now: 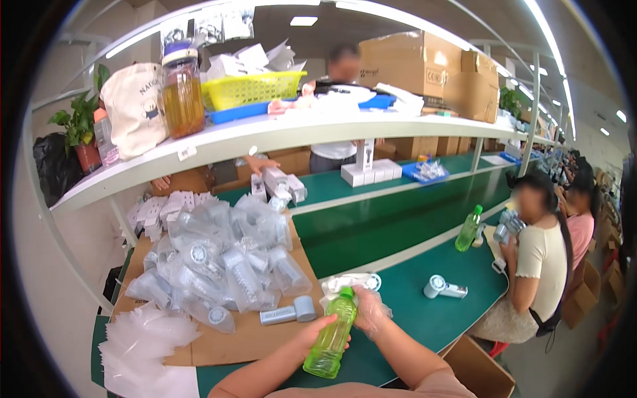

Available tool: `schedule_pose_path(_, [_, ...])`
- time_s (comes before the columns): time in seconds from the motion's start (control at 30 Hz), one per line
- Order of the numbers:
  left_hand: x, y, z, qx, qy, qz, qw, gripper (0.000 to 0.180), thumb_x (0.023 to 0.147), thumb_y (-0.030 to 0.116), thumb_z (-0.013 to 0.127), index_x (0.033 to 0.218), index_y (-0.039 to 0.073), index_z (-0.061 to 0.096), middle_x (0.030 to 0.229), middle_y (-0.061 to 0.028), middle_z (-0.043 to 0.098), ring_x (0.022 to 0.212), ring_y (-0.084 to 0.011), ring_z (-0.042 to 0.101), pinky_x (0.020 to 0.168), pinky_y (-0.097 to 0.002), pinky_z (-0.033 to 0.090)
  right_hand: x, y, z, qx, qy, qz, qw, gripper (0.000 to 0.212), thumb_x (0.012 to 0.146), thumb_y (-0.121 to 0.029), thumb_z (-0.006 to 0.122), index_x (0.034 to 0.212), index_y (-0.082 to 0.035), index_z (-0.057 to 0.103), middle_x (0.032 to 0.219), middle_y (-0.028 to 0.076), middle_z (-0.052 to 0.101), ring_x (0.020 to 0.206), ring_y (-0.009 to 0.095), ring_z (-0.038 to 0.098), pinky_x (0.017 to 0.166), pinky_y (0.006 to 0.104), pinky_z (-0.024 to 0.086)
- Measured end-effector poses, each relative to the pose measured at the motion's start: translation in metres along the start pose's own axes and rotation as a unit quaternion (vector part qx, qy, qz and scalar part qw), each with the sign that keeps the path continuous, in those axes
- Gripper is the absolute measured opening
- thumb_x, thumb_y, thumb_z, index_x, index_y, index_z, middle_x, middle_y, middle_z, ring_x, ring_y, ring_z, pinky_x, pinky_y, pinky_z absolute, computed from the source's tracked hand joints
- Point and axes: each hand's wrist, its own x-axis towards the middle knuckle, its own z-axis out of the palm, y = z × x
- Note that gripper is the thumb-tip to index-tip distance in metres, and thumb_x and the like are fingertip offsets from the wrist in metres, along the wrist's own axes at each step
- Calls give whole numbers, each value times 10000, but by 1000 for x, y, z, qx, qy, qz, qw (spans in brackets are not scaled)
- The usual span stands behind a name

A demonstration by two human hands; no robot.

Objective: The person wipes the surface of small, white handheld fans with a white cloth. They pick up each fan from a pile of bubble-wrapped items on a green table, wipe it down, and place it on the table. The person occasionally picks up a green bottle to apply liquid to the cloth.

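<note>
"What's the main table (405, 325) like?"

"Green on top, with a sheet of brown cardboard (229, 338) laid over its left part."

"And on the cardboard?"

"A heap of bagged fans (225, 249), plus one bare blue fan (288, 313) lying near the right edge. Thin white sheets (142, 348) spread over the near left corner."

"Anything straight on the green?"

"Another small fan (444, 288), lying down, and farther back a green bottle (468, 229), upright."

"What about the shelf (279, 134) above?"

"White. It carries a cloth bag (133, 109), a tall drink bottle (182, 99), a blue tray (229, 117) under a yellow basket (255, 91), and brown boxes (415, 63) toward the right."
</note>
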Motion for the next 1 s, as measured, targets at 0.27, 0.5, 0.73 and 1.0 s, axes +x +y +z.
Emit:
schedule_pose_path(0.27, [55,-25,35,-47,31,18,998,558,932,537,458,1166,39,546,944,-185,648,777,-288,655,695,-430,554,41,-18,-69,-56,46,-30,997,214,916,-128,451,959,42,574,847,153,589,685,288,618,581,443,523])
schedule_pose_path(0.5, [59,-47,32,-84,26,31,996,534,923,530,490,1129,42,567,911,-167,653,766,-268,659,687,-402,559,42,-9,-90,-144,30,-54,988,202,896,-118,448,874,12,600,810,136,589,687,259,606,585,415,509])
schedule_pose_path(0.73, [52,-61,10,-126,36,-10,991,507,942,518,471,1131,57,568,927,-147,656,738,-248,665,654,-376,566,34,9,-87,-111,47,-10,993,201,935,-151,458,1047,-44,586,902,122,613,721,273,632,605,444,541])
schedule_pose_path(1.0, [40,-49,0,16,27,-4,999,533,905,452,582,1258,69,470,1061,-118,623,872,-204,645,738,-356,550,15,2,-64,27,31,-7,999,286,924,-178,434,1122,-12,558,1020,156,616,872,306,634,748,461,540])
